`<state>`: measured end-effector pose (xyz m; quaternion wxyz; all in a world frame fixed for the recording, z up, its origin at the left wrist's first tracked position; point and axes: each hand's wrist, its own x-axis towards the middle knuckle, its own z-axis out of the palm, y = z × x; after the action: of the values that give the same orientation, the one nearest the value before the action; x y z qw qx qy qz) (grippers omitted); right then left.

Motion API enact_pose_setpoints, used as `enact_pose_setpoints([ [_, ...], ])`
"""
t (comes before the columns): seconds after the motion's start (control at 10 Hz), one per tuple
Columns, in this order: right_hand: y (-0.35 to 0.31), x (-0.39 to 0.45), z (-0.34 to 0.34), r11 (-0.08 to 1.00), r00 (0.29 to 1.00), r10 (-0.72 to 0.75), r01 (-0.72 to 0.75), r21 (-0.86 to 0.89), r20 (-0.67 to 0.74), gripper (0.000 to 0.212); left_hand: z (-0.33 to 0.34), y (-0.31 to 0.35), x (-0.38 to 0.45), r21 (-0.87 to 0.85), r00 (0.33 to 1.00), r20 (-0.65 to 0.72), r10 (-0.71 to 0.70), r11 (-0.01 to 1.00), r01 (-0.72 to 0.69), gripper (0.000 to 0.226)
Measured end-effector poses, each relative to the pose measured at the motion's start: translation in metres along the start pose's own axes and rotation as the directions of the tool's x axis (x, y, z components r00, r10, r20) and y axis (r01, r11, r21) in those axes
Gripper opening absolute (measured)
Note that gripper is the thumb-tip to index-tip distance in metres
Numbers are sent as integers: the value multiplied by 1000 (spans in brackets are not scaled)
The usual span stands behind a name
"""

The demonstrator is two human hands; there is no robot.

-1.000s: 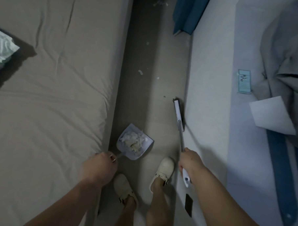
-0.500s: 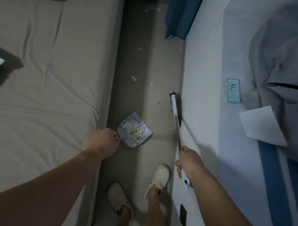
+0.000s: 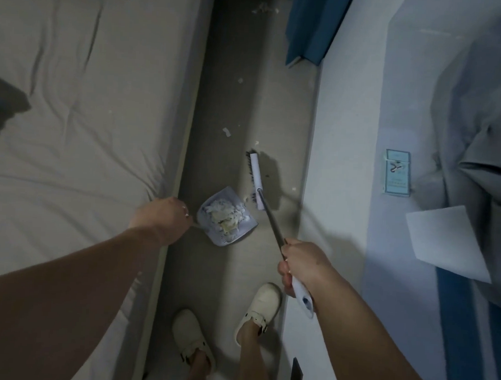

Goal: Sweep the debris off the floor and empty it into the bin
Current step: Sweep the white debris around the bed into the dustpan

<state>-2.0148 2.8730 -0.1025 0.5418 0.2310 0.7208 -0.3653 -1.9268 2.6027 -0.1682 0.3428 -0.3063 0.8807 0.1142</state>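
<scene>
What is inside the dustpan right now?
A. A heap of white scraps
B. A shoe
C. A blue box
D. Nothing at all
A: the dustpan, held by the left hand, carries a heap of white scraps.

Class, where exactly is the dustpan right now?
In the head view, the dustpan sits mid-floor, held by the left hand, just left of the brush head.
</scene>
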Motion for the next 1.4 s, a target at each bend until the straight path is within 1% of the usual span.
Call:
enact_pose_setpoints([
  [0.1,-10,7,-8,986,996,-52,40,-164,-66,19,-1,1,4,10,1000,-4,-12,1000,12,28],
  [0.2,-19,19,-5,959,999,-7,-8,-283,-52,25,1,6,3,-5,999,-23,-32,999,32,29],
  [0.3,-23,26,3,946,1000,6,3,-323,25,26,6,11,-1,-24,998,-28,-49,999,49,33],
  [0.4,-16,15,-2,946,996,2,27,-324,86,25,10,11,-6,-32,998,-19,-53,998,52,39],
  [0.5,-8,1,-20,978,995,-1,23,-209,104,29,12,7,-11,-27,999,-8,-42,999,42,43],
  [0.6,-11,9,-22,941,997,-77,83,-328,30,32,9,0,-8,-4,999,-8,-39,999,39,36],
  [0.7,-21,26,-7,887,997,-80,78,-455,15,32,4,-4,-1,17,999,-6,-45,999,45,33],
  [0.8,-34,36,13,915,998,32,-11,-402,45,20,0,-5,5,19,999,-5,-36,999,36,33],
  [0.9,-38,28,17,942,992,87,-54,-331,87,26,-2,-6,10,-11,999,-15,-33,999,33,36],
  [1.0,-39,19,9,955,995,31,-2,-297,96,28,-3,-12,9,-22,1000,2,-27,999,27,37],
  [1.1,-42,22,-3,938,995,-56,81,-336,83,42,-3,-19,1,-2,1000,-3,6,1000,-6,36],
  [1.2,-51,15,-17,946,998,-48,58,-319,39,44,7,-33,-27,-3,999,37,16,1000,-16,34],
  [1.3,-70,-4,-21,963,999,-19,28,-266,38,35,30,-49,-69,-98,997,73,-33,994,40,30],
  [1.4,-83,-16,-15,961,999,18,-4,-276,48,35,52,-58,-112,-188,994,39,-101,976,106,27],
])
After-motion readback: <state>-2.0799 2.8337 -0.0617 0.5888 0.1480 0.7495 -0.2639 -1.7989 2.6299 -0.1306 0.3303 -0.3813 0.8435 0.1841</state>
